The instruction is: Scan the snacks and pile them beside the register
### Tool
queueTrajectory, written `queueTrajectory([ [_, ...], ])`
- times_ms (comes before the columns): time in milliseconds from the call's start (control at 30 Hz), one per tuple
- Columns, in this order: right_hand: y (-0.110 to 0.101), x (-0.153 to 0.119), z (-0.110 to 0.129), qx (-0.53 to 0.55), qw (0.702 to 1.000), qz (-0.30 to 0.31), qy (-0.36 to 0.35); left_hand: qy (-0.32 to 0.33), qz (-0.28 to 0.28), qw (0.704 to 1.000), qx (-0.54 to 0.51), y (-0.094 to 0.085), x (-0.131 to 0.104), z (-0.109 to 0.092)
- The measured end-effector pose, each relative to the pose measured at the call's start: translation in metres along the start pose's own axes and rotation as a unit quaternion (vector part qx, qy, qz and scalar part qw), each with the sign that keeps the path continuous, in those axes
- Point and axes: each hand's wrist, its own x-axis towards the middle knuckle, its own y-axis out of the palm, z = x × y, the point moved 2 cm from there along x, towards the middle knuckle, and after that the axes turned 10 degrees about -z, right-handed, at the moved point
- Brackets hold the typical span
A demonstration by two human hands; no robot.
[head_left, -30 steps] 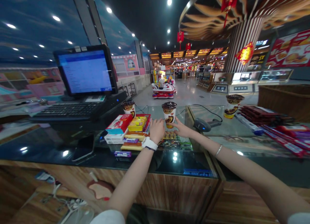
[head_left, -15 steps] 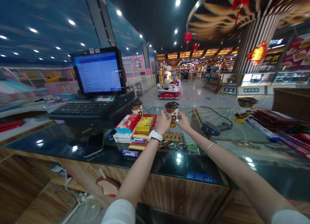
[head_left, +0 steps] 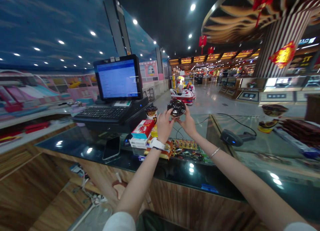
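Observation:
Between both hands is a lidded cup (head_left: 176, 108), raised above the glass counter and tilted so its shiny dark lid faces me. My left hand (head_left: 164, 127) grips its left side, fingers closed around it; a white watch sits on that wrist. From the right, my right hand (head_left: 188, 125) holds the cup with thumb and fingers. The cup's printed body is mostly hidden behind lid and fingers. Just left of my left hand stand a similar cup (head_left: 151, 113) and a stack of snack boxes, with a red box (head_left: 143, 129) on top.
A monitor (head_left: 118, 78) and keyboard (head_left: 101, 113) stand at the left, with a phone (head_left: 111, 148) in front. To the right lie a corded barcode scanner (head_left: 236, 137), another cup (head_left: 271, 117) and dark packets (head_left: 300, 130). Small packs (head_left: 185, 144) lie near the middle.
Both hands have lifted the cup and tipped its lid toward me; before, it was upright at the counter with its printed side showing. The view has swung slightly left.

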Motion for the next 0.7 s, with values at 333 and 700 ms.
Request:
queueTrajectory([
  [333, 0.033, 0.006, 0.021, -0.009, 0.994, -0.010, -0.107, 0.006, -0.026, 0.996, 0.084, -0.016, 0.009, 0.037],
  [700, 0.075, -0.013, 0.015, 0.023, 1.000, 0.010, -0.019, -0.085, 0.073, 0.984, 0.137, -0.003, 0.007, 0.067],
])
